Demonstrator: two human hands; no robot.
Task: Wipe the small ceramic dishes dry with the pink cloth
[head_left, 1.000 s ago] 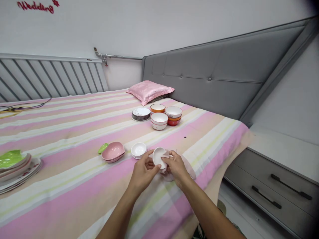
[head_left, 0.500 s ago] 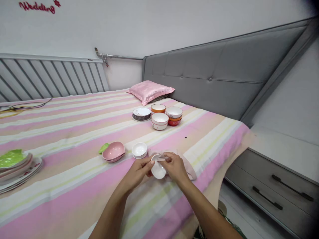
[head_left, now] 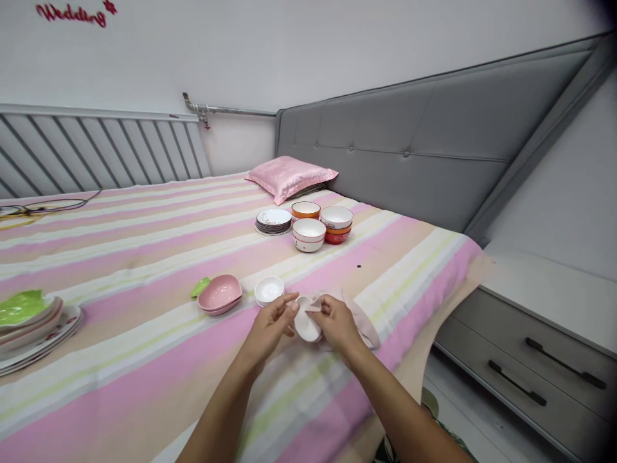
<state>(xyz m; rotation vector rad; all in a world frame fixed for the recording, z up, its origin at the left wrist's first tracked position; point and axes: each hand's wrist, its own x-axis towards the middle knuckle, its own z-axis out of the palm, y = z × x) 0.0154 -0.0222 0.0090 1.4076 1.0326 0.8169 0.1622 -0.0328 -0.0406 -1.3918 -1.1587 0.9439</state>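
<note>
1. Close by, the left hand (head_left: 270, 323) and right hand (head_left: 337, 320) meet over the bed (head_left: 120, 257). Between them they hold one small white bowl (head_left: 305, 323), tipped on its side just above the striped cover. The left grip pinches its rim with the fingertips. The right grip presses a pale pink cloth (head_left: 362, 323) against the bowl, and the rest of the cloth trails onto the cover.
2. Just to the right of the hands the bed's edge drops off toward a grey nightstand (head_left: 530, 360) with two drawers, each with one dark handle.
3. Just beyond the hands sits a low white dish (head_left: 268, 289). To its left is a pink dish (head_left: 219, 294) that seems to be two stacked, and a small green leaf-shaped dish (head_left: 199, 286) lies against it.
4. Far left, at the edge of the view, is one pile of plates (head_left: 33, 337) with a green leaf plate (head_left: 19, 307) on top. Open striped cover lies between this pile and the hands.
5. Further up the bed stands one stack of plates (head_left: 273, 220) beside three bowl piles: an orange bowl (head_left: 305, 209), a white bowl (head_left: 309, 231) and a white-over-red stack (head_left: 336, 224).
6. One pink pillow (head_left: 289, 175) lies against the grey headboard (head_left: 409, 148).
7. High on the wall, red script (head_left: 72, 11) reads "Wedding".
</note>
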